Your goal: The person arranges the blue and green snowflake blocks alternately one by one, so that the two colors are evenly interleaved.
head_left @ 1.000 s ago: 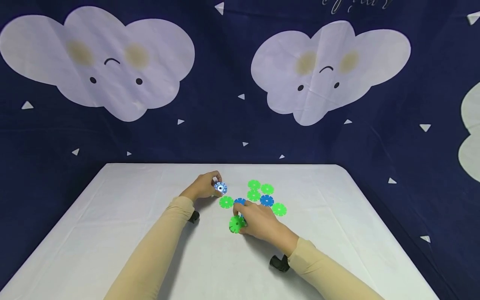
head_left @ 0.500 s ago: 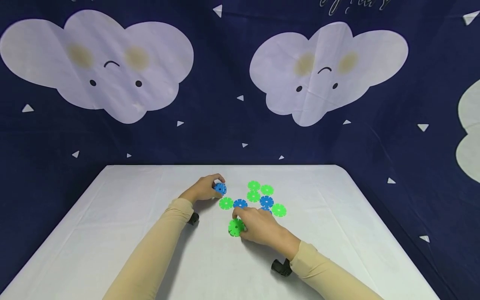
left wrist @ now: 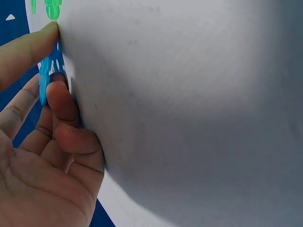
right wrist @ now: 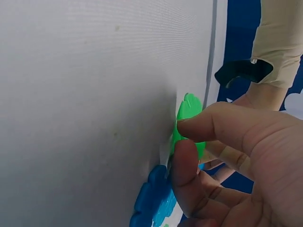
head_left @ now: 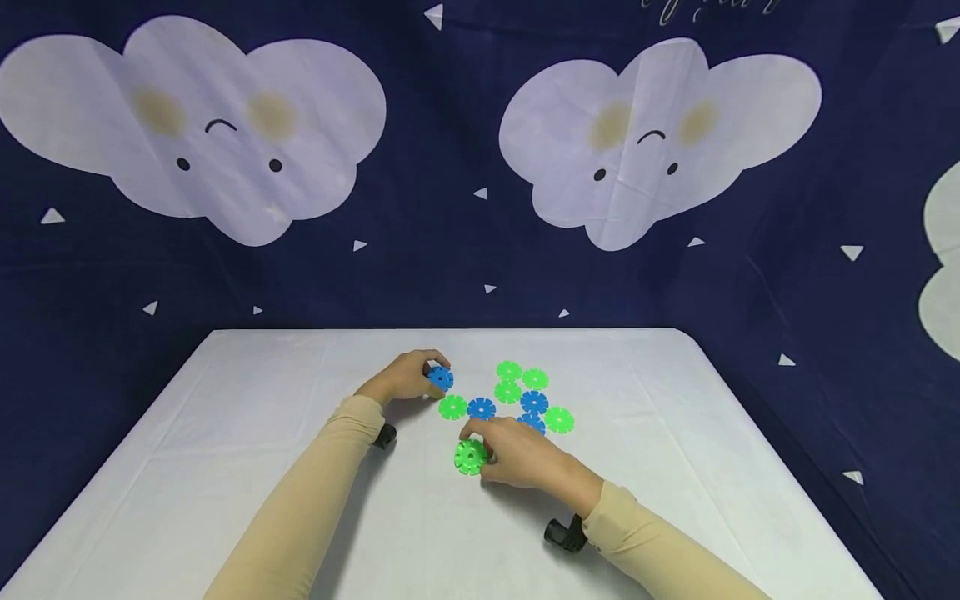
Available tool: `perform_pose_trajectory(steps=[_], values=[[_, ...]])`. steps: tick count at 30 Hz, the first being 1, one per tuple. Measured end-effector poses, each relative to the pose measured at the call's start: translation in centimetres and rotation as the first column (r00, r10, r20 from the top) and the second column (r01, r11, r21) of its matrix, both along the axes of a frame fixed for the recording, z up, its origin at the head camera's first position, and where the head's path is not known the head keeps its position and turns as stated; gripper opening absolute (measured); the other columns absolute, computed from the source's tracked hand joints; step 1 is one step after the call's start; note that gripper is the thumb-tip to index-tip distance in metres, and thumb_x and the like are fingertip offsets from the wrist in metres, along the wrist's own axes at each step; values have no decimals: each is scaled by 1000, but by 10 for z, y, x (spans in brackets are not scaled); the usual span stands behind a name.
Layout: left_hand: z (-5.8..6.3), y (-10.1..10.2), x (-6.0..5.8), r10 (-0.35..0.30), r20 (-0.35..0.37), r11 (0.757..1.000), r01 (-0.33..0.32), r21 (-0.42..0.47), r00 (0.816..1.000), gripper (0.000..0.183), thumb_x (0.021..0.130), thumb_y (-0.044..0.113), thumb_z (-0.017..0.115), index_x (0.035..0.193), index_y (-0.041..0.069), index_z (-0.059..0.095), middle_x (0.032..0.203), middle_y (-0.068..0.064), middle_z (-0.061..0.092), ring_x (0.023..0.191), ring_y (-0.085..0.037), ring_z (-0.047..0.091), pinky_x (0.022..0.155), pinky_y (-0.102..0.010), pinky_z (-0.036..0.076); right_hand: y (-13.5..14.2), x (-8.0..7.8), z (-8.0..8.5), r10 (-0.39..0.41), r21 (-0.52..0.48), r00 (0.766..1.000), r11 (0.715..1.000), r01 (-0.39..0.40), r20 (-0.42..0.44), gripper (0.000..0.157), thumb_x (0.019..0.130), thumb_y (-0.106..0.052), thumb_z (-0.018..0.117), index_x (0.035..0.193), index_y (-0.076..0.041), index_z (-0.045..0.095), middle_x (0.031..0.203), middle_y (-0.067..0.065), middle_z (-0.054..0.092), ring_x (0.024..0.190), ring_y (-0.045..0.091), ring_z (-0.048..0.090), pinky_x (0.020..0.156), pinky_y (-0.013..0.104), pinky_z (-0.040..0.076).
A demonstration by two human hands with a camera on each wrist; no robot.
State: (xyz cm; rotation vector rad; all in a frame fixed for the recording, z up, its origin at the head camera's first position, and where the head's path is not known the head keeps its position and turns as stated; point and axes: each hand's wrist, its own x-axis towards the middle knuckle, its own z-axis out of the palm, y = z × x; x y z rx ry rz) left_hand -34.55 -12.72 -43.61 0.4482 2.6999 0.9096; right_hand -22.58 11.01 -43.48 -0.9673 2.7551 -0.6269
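In the head view my left hand (head_left: 402, 377) pinches a blue notched disc (head_left: 441, 377), a flower-shaped interlocking piece, near the far part of the table. The left wrist view shows the held blue disc (left wrist: 45, 80) edge-on between thumb and fingers. Closer to me, my right hand (head_left: 521, 452) holds a green notched disc (head_left: 470, 457) by its right side. From the right wrist, thumb and index finger grip that green disc (right wrist: 189, 106), low over the cloth; whether more than one disc is stacked in either hand I cannot tell.
Loose green discs (head_left: 453, 407) and blue discs (head_left: 481, 408) lie flat between and beyond the hands. Another green disc (head_left: 559, 420) lies right of the group. All rest on a white-covered table (head_left: 225, 467), with a dark cloud-print cloth (head_left: 450, 275) behind.
My right hand has shifted slightly toward me and left with the green disc, uncovering blue discs behind it. The blue disc in my left hand has turned, losing its bright glare.
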Motion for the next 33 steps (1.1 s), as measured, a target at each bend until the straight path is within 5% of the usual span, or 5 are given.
perform_pose_trajectory(steps=[6, 17, 23, 33], values=[[-1, -1, -2, -3, -5, 1000, 3, 14, 1000, 54, 89, 19, 87, 140, 14, 68, 126, -18, 68, 109, -27, 65, 96, -43, 56, 1, -3, 0, 16, -40, 994, 999, -12, 106, 47, 86, -2, 83, 130, -15, 71, 87, -1, 66, 77, 9, 55, 67, 24, 49], [-1, -2, -1, 0, -13, 1000, 1, 25, 1000, 53, 89, 19, 87, 138, 13, 69, 123, -17, 69, 106, -26, 65, 94, -42, 55, 5, -6, 0, 36, -111, 949, 994, -2, 312, 43, 92, -12, 79, 134, -16, 68, 69, -5, 64, 54, 8, 59, 58, 21, 46], [-1, -2, -1, 9, -10, 1000, -9, 28, 1000, 52, 88, 20, 87, 137, 13, 69, 121, -16, 69, 104, -26, 64, 92, -41, 55, 4, -5, -1, 35, -112, 957, 994, -2, 287, 50, 86, -28, 92, 130, -17, 70, 72, -7, 61, 61, 5, 55, 60, 21, 45], [-1, -4, -4, -30, 9, 999, 30, 11, 1000, 56, 87, 19, 88, 139, 15, 69, 126, -16, 69, 108, -26, 66, 94, -42, 56, 0, -5, -4, -25, -116, 955, 991, 62, 295, 49, 85, -21, 93, 127, -11, 71, 68, -3, 65, 53, 11, 62, 56, 23, 46]])
